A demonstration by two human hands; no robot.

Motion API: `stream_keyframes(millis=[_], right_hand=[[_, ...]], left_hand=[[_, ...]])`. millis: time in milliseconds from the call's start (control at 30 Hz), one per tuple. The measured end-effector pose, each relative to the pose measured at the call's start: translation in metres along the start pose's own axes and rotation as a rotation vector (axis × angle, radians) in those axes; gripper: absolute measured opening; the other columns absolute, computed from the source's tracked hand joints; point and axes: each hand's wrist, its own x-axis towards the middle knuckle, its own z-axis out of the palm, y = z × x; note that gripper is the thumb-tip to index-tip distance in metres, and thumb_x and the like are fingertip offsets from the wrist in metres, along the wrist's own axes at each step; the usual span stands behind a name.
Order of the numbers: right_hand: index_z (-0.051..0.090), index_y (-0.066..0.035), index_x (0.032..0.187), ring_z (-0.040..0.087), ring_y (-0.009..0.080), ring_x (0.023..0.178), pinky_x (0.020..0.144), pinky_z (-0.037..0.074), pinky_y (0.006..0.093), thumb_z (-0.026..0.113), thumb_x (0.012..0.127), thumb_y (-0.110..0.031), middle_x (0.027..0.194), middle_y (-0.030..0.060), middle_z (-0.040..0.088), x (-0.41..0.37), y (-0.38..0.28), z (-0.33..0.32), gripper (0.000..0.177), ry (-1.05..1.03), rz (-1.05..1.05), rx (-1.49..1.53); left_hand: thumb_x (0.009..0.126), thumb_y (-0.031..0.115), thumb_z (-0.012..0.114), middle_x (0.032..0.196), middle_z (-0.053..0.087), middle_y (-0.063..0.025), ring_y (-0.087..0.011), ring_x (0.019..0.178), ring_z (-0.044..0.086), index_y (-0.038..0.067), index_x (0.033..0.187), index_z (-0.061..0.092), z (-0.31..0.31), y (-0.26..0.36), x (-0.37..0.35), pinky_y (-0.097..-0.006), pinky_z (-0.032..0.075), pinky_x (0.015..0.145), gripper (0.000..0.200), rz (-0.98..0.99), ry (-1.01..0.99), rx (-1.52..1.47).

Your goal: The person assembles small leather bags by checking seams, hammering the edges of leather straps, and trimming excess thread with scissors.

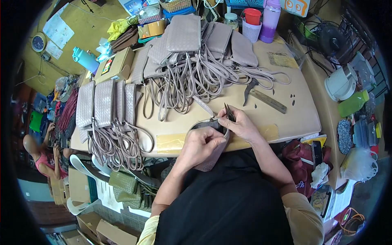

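A taupe woven pouch (209, 162) is held at the table's near edge, its zipped mouth partly open and its dark lining showing. My left hand (203, 143) is closed on the mouth's near side, fingers curled inward. In my right hand (241, 125) are dark, pointed thread snips (229, 112), and its thumb and fingertips pinch the pouch's rim by the zip end. From that corner a short wrist strap (203, 105) stretches away across the table. My palms hide part of the pouch.
Stacked finished-looking pouches (183, 34) with looped straps fill the table's back; another row (104, 102) lies left. A hammer (267, 100) rests right of my hands. Behind stand a purple bottle (269, 24) and a red cup (252, 16). Another person (45, 159) sits far left.
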Motion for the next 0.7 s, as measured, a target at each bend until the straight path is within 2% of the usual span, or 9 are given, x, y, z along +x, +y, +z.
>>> stream_keyframes(millis=[133, 200, 333, 367, 400, 433, 533, 600, 700], right_hand=[[0.058, -0.007, 0.093, 0.043, 0.0041, 0.071, 0.064, 0.037, 0.0216, 0.064, 0.090, -0.018, 0.078, -0.0059, 0.051, -0.003, 0.002, -0.003, 0.013, 0.012, 0.048, 0.057], [0.057, -0.007, 0.092, 0.041, 0.0037, 0.069, 0.062, 0.036, 0.0213, 0.062, 0.091, -0.018, 0.076, -0.0065, 0.049, -0.004, 0.002, -0.004, 0.011, 0.012, 0.090, 0.131], [0.056, -0.009, 0.091, 0.036, 0.0029, 0.066, 0.059, 0.031, 0.0196, 0.059, 0.092, -0.021, 0.075, -0.0082, 0.045, -0.005, 0.002, -0.008, 0.012, 0.023, 0.093, 0.138], [0.056, -0.010, 0.090, 0.036, 0.0028, 0.067, 0.059, 0.030, 0.0192, 0.059, 0.093, -0.021, 0.075, -0.0086, 0.044, -0.006, 0.002, -0.009, 0.012, 0.029, 0.125, 0.126], [0.056, -0.010, 0.090, 0.036, 0.0028, 0.067, 0.059, 0.030, 0.0192, 0.059, 0.093, -0.021, 0.075, -0.0086, 0.044, -0.006, 0.001, -0.009, 0.012, 0.022, 0.123, 0.126], [0.056, -0.010, 0.090, 0.035, 0.0027, 0.067, 0.059, 0.029, 0.0192, 0.058, 0.093, -0.022, 0.075, -0.0086, 0.044, -0.006, 0.000, -0.009, 0.012, 0.014, 0.121, 0.127], [0.056, -0.010, 0.091, 0.035, 0.0027, 0.067, 0.059, 0.029, 0.0194, 0.058, 0.093, -0.022, 0.075, -0.0087, 0.043, -0.003, -0.001, -0.009, 0.012, -0.018, 0.108, 0.123], [0.056, -0.010, 0.091, 0.035, 0.0027, 0.067, 0.059, 0.029, 0.0195, 0.059, 0.093, -0.023, 0.075, -0.0087, 0.043, -0.002, -0.001, -0.010, 0.013, -0.041, 0.103, 0.113], [0.056, -0.010, 0.092, 0.036, 0.0028, 0.068, 0.060, 0.030, 0.0195, 0.059, 0.093, -0.024, 0.076, -0.0085, 0.044, 0.001, -0.003, -0.010, 0.014, -0.053, 0.133, 0.086]], left_hand=[[0.088, 0.009, 0.065, 0.072, 0.061, -0.0009, -0.0070, 0.063, 0.055, 0.000, 0.083, 0.062, 0.004, -0.018, 0.002, -0.0226, 0.045, 0.058, 0.011, -0.024, 0.092, -0.312], [0.092, 0.014, 0.061, 0.065, 0.054, 0.0031, -0.0018, 0.055, 0.045, 0.005, 0.084, 0.058, -0.007, -0.016, -0.002, -0.0184, 0.032, 0.043, 0.013, -0.083, 0.128, -0.543], [0.098, 0.024, 0.051, 0.057, 0.038, 0.0060, -0.0052, 0.045, 0.030, 0.010, 0.072, 0.052, -0.051, -0.021, -0.007, -0.0192, 0.019, 0.037, 0.030, -0.040, 0.438, -1.541], [0.099, 0.026, 0.049, 0.057, 0.038, 0.0056, -0.0058, 0.044, 0.029, 0.010, 0.070, 0.051, -0.066, -0.036, -0.007, -0.0201, 0.021, 0.037, 0.033, 0.150, 0.296, -1.536], [0.100, 0.028, 0.048, 0.058, 0.039, 0.0052, -0.0064, 0.044, 0.028, 0.011, 0.067, 0.049, -0.076, -0.045, -0.005, -0.0210, 0.022, 0.037, 0.036, 0.338, 0.154, -1.519], [0.100, 0.028, 0.045, 0.058, 0.038, 0.0048, -0.0051, 0.046, 0.028, 0.012, 0.062, 0.044, -0.074, -0.045, -0.007, -0.0204, 0.024, 0.041, 0.042, 0.288, 0.372, -1.165], [0.087, 0.007, 0.063, 0.080, 0.059, -0.0037, -0.0095, 0.064, 0.052, 0.002, 0.083, 0.068, -0.054, -0.036, 0.002, -0.0206, 0.042, 0.056, 0.009, 0.191, 0.484, -0.231], [0.078, 0.002, 0.071, 0.094, 0.063, -0.0050, -0.0123, 0.076, 0.059, 0.007, 0.100, 0.072, -0.045, -0.029, 0.004, -0.0233, 0.047, 0.064, 0.023, 0.181, 0.321, 0.032], [0.074, 0.004, 0.075, 0.094, 0.065, -0.0051, -0.0148, 0.078, 0.062, 0.008, 0.099, 0.073, -0.035, -0.018, 0.014, -0.0268, 0.050, 0.067, 0.025, 0.221, 0.237, 0.150]])
